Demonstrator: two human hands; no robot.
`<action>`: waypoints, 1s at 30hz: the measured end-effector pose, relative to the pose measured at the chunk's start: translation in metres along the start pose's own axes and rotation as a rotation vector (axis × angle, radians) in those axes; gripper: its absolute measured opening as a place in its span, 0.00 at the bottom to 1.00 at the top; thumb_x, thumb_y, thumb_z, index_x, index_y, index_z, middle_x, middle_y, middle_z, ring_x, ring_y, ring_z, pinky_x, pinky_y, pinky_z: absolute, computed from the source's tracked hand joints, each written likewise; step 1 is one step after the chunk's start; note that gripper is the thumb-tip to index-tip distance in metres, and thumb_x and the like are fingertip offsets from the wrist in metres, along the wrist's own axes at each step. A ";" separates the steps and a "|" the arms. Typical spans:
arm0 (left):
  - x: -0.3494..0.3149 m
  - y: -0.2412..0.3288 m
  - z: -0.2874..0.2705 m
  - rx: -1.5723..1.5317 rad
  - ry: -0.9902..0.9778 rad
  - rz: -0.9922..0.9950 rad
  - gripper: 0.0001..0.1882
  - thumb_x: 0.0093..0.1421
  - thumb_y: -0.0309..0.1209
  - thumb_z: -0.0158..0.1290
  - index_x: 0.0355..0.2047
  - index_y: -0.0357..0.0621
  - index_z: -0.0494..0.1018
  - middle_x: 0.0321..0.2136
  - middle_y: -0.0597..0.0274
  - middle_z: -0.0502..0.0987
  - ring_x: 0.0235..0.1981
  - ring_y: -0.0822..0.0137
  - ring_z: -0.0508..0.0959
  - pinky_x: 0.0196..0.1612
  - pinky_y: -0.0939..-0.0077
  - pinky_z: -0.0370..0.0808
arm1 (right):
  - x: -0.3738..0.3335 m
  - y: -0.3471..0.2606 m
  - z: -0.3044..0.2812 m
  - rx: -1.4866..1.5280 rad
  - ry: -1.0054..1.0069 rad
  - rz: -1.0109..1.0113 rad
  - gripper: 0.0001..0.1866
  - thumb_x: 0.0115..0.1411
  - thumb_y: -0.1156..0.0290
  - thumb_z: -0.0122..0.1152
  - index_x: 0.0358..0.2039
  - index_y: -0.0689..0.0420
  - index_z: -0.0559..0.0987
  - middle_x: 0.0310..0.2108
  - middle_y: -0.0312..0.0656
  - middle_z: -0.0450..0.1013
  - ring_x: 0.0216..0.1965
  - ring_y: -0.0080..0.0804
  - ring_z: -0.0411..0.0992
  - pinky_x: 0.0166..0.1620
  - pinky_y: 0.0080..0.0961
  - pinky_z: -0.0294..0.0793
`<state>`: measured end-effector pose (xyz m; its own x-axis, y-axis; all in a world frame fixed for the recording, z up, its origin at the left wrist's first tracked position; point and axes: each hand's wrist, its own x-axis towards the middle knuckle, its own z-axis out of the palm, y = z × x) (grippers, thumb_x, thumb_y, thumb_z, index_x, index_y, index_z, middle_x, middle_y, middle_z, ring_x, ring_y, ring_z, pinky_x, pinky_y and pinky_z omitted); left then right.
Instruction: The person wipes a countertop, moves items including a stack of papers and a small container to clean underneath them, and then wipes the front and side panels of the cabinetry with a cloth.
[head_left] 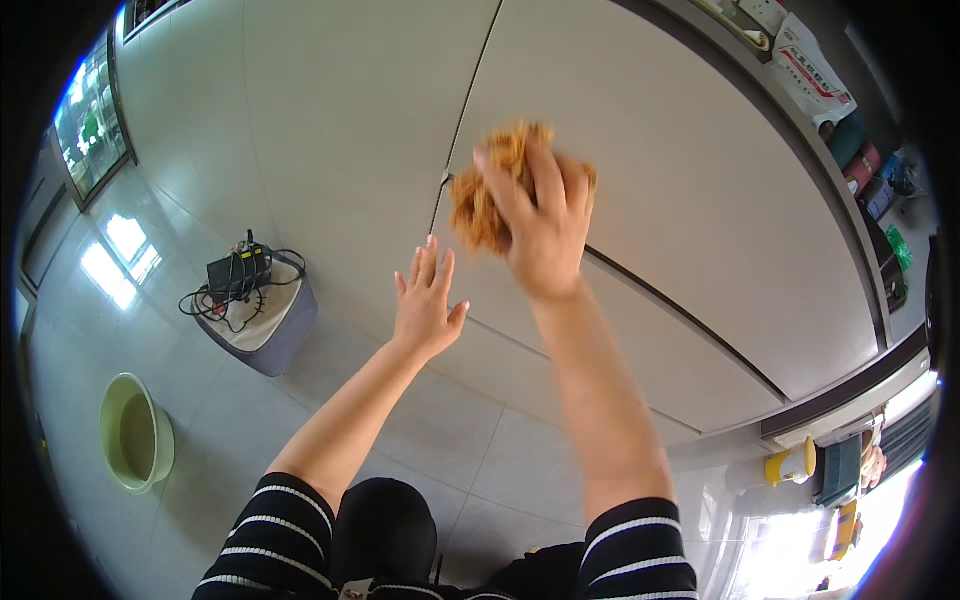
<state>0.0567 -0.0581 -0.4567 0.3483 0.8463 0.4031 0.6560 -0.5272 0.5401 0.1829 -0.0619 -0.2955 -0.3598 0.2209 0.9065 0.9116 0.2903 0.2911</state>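
My right hand (545,225) is closed over a bunched orange-brown cloth (480,213) and presses it to the pale cabinet front (660,130), near the upright seam between two panels. Slight blur shows on the cloth and this arm. Lower and to the left, my left hand (428,308) has its fingers spread, with the palm toward the cabinet front beside the same seam. Nothing is in it. Whether its palm touches the panel I cannot tell.
A grey padded stool (285,340) at left bears a black box with tangled cables (240,275). Left of my legs, a light green basin (128,430) stands on the tiled floor. Along the right, a shelf holds a white packet (808,72). A yellow bucket (792,463) is farther off.
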 end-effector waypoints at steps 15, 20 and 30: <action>-0.034 -0.037 0.010 -0.107 -0.032 0.088 0.44 0.53 0.34 0.61 0.67 0.46 0.50 0.69 0.41 0.42 0.68 0.41 0.50 0.60 0.41 0.58 | -0.229 0.112 -0.143 -0.499 -0.340 -0.071 0.26 0.49 0.69 0.66 0.49 0.30 0.76 0.54 0.33 0.69 0.50 0.39 0.68 0.52 0.39 0.67; -0.021 0.002 0.005 -0.253 -0.117 0.098 0.45 0.55 0.34 0.61 0.68 0.47 0.48 0.69 0.40 0.40 0.69 0.43 0.49 0.60 0.53 0.62 | -0.281 0.145 -0.184 -0.804 0.275 0.829 0.26 0.58 0.74 0.60 0.56 0.39 0.68 0.43 0.45 0.70 0.45 0.39 0.70 0.48 0.39 0.69; 0.016 0.134 0.034 -1.134 -0.228 -0.445 0.46 0.64 0.41 0.52 0.71 0.54 0.32 0.70 0.54 0.20 0.72 0.53 0.33 0.68 0.59 0.49 | -0.216 -0.011 -0.020 -0.219 0.072 1.016 0.34 0.55 0.84 0.54 0.62 0.48 0.65 0.66 0.55 0.48 0.64 0.54 0.49 0.66 0.46 0.48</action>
<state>0.1730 -0.1126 -0.4031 0.4264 0.9028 -0.0558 -0.1629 0.1373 0.9770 0.2543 -0.1313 -0.4885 0.6032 0.2087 0.7698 0.7974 -0.1781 -0.5766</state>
